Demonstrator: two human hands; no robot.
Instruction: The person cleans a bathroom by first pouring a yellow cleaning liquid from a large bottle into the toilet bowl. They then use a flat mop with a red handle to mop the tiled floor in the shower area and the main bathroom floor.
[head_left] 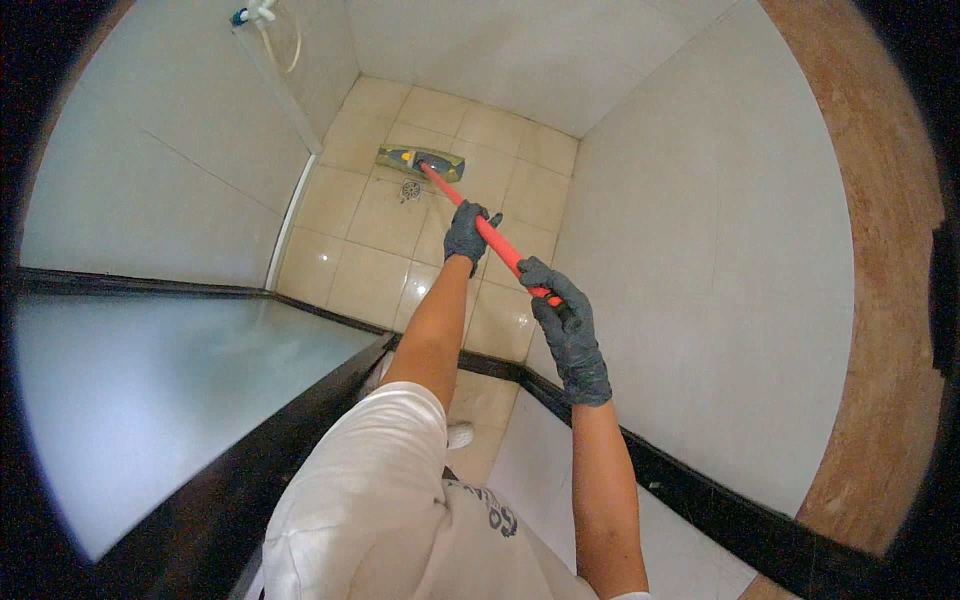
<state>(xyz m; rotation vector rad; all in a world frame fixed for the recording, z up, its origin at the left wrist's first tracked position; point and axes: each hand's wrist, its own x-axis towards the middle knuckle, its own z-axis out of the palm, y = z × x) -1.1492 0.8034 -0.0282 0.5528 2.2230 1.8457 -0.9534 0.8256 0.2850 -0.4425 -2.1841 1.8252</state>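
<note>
A flat mop [448, 172] with a grey-green head and a red pole lies against the beige floor tiles, just beyond a round floor drain [411, 190]. Its pole slants up toward me on the right. Halfway along the pole, my left hand [467, 234] in a dark grey glove is wrapped round it. My right hand [566, 325], gloved the same way, grips the pole near its upper end. The pole's tip shows between the right hand's fingers.
A frosted glass panel [170, 380] with a dark frame stands at the left. Pale walls [700, 230] enclose the tiled floor [378, 275]. A dark raised sill [490, 366] crosses in front of me. A shower fitting with a hose [268, 35] hangs at the upper left.
</note>
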